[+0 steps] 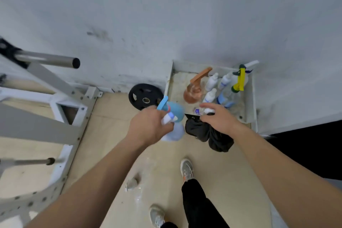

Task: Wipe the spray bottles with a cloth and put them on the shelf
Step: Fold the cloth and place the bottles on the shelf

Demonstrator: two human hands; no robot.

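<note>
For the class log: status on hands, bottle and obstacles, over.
Left hand grips blue spray bottle. Right hand holds black cloth. Shelf crowded with other bottles.

Gym: weight plate (145, 96) by wall, barbell (53, 59) on rack (white) (74, 96).

Shelf (250, 98) crowded; front edge open.

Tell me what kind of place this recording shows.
Most likely a gym's weight area: a black weight plate stands by the wall, a white steel rack with a metal bar is on the left, and a corner shelf holds spray bottles.
</note>
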